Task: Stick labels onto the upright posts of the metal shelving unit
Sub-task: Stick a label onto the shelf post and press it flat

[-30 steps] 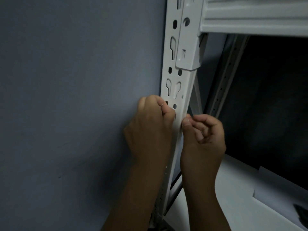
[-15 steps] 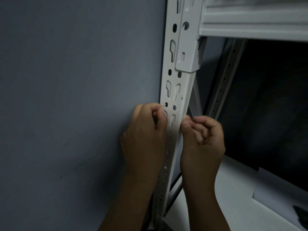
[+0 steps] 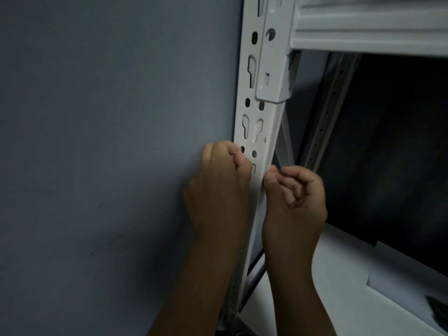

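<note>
Dim light, head view. Your left hand (image 3: 219, 190) sits against the left edge of the white upright post (image 3: 257, 139), fingers curled into a fist, thumb tip pressed on the post face just below the pair of small oval holes. Your right hand (image 3: 294, 202) is at the post's right edge, level with the left, fingers curled in and thumb laid against the corner of the post. Between the two thumbs the face of the post reads plain white; you may be pinching a label there, but no label edge can be told apart from the metal, so what each hand is clamped on cannot be told. No writing or brand is readable anywhere (only a tiny green speck near the post's right edge, above your hands). Keyhole slots and oval holes run up the post; a beam bracket (image 3: 274, 69) hooks onto it higher up and carries the white shelf beam (image 3: 368, 32) along the top right. The rear post (image 3: 327, 117) shows behind, in shadow. The grey wall (image 3: 109, 141) fills the left. A white lower shelf (image 3: 339, 299) lies at the bottom right, with a dark object (image 3: 438, 311) at its far right edge, too cropped to identify.
</note>
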{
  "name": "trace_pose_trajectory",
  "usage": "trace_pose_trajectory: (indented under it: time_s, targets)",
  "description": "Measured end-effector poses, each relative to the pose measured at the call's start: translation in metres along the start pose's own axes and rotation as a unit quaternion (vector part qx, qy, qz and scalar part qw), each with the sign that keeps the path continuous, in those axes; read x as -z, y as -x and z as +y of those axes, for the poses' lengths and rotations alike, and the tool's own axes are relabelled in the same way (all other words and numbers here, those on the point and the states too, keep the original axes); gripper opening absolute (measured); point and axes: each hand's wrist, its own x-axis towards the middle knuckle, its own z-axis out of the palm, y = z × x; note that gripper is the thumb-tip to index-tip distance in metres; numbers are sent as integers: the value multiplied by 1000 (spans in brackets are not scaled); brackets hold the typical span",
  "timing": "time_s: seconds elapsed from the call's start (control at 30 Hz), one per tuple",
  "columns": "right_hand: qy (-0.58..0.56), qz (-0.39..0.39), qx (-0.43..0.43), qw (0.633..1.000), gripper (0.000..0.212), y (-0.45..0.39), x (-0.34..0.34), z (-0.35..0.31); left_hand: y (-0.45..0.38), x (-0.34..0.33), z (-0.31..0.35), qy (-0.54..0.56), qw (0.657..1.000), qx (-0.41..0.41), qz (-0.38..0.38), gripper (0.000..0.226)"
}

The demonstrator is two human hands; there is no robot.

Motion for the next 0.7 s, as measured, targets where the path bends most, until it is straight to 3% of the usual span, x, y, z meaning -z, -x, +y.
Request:
trace_pose_trajectory:
  time_s: [0.7]
  targets:
    - [-16, -11, -4, 1000, 20, 5, 3, -1, -1, -6, -2, -21, 997, -68, 40, 15]
